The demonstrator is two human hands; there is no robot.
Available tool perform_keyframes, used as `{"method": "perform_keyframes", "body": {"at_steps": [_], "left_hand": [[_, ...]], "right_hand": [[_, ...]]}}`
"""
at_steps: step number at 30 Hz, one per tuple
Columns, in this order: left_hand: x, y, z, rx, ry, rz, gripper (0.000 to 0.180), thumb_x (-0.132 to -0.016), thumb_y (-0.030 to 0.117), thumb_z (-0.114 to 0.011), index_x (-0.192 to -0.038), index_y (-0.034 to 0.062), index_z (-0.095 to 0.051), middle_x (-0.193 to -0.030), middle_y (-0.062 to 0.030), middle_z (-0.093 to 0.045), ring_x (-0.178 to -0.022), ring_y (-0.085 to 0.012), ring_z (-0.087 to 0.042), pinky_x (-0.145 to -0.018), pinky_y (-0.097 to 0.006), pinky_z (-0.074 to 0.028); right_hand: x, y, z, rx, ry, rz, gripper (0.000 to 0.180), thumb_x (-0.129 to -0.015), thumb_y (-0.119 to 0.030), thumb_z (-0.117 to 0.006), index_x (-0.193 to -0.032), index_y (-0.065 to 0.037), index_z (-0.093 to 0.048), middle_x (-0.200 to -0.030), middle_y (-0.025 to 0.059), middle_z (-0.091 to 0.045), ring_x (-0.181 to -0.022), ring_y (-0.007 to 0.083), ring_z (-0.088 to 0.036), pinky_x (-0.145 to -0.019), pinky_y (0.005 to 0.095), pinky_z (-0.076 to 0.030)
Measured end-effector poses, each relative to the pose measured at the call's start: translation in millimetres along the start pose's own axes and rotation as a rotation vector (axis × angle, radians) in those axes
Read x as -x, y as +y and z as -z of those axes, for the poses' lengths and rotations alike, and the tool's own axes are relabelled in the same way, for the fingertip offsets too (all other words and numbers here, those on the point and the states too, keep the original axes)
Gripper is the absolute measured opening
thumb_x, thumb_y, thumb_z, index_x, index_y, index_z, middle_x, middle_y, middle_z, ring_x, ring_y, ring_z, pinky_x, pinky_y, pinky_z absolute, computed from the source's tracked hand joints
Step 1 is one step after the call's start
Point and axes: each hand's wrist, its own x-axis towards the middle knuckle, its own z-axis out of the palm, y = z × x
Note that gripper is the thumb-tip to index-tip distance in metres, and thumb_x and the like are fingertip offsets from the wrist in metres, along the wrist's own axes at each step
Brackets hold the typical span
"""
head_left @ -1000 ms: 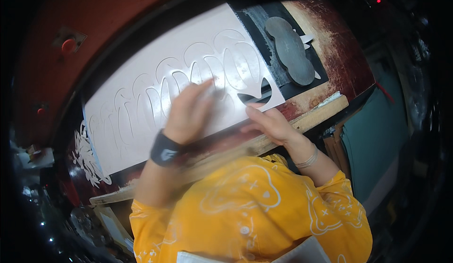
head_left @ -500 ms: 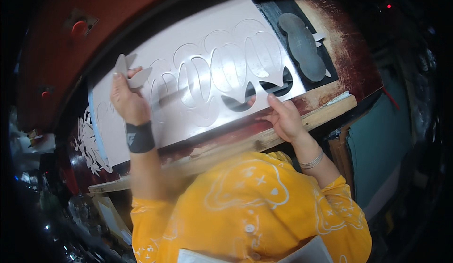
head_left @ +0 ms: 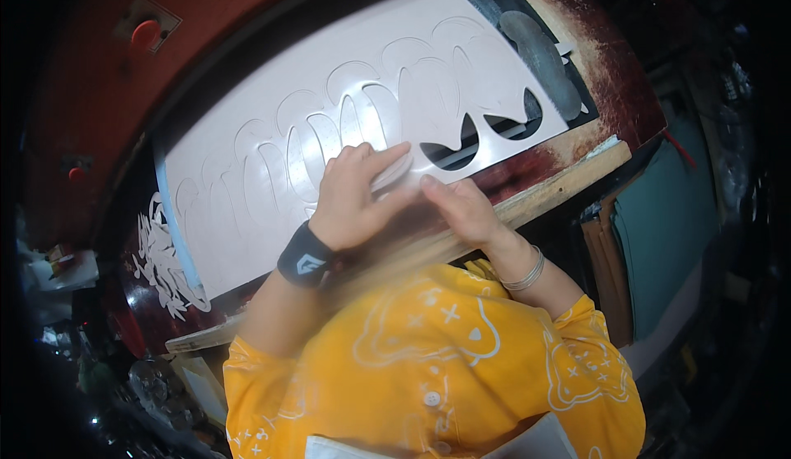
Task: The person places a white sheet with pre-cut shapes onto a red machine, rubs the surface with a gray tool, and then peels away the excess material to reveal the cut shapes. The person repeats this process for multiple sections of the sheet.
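Rightward comes our left hand (head_left: 354, 189), half-curled; right hand (head_left: 467, 212) half-open, grips unclear; under fingers, flat pale-pink sheet (head_left: 329, 55) seems light, bendable: hold edges.

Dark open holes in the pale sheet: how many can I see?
2. One hole is above the right hand; the other hole is farther right, near the corner of the pale sheet. The left hand may hide more.
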Motion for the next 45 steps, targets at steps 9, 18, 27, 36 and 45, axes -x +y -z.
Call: {"method": "perform_keyframes", "body": {"at_steps": [9,18,27,36,45], "left_hand": [[-6,-28,-5,0.476,0.007,0.244,0.031,-0.089,0.017,-0.053,-0.112,-0.0009,-0.063,-0.088,-0.0062,-0.062,-0.084,-0.013,-0.058,-0.071,-0.025,-0.047],[29,-34,73,0.022,0.479,0.07,0.035,-0.086,0.011,-0.058,-0.119,0.0037,-0.058,-0.088,-0.007,-0.062,-0.083,-0.0223,-0.06,-0.074,-0.032,-0.05],[47,-27,22,-0.188,0.084,-0.055,0.056,-0.077,0.032,-0.067,-0.125,0.0074,-0.053,-0.087,-0.0102,-0.053,-0.083,-0.028,-0.048,-0.076,-0.037,-0.036],[49,-40,3,-0.125,0.185,-0.139,0.037,-0.079,0.012,-0.061,-0.116,0.0047,-0.061,-0.074,-0.0099,-0.054,-0.071,-0.0252,-0.05,-0.068,-0.035,-0.039],[46,-46,70,0.697,0.639,0.489,0.032,-0.094,0.018,-0.046,-0.117,0.0003,-0.059,-0.091,-0.0064,-0.064,-0.081,-0.0121,-0.059,-0.066,-0.023,-0.048]], "right_hand": [[-4,4,0,0.29,0.069,0.345,0.031,-0.095,-0.014,-0.046,-0.116,0.004,-0.06,-0.113,0.009,-0.062,-0.108,0.0125,-0.052,-0.095,0.03,-0.04],[3,3,-6,0.187,-0.034,-0.237,0.045,-0.1,-0.033,-0.042,-0.126,0.004,-0.05,-0.114,0.0127,-0.059,-0.098,0.0189,-0.061,-0.077,0.0302,-0.054],[-13,35,-56,-0.563,-0.121,-0.111,0.034,-0.102,-0.02,-0.037,-0.127,0.001,-0.047,-0.121,0.0102,-0.054,-0.111,0.0176,-0.053,-0.097,0.0343,-0.044],[-13,40,-58,0.082,0.155,0.139,0.035,-0.098,-0.029,-0.046,-0.102,0.003,-0.061,-0.09,-0.0003,-0.057,-0.087,0.0081,-0.05,-0.078,0.0249,-0.042],[-5,46,-44,0.15,0.202,0.037,0.03,-0.099,-0.022,-0.046,-0.104,0.004,-0.061,-0.094,0.0031,-0.062,-0.087,0.0075,-0.053,-0.073,0.0222,-0.042]]}}
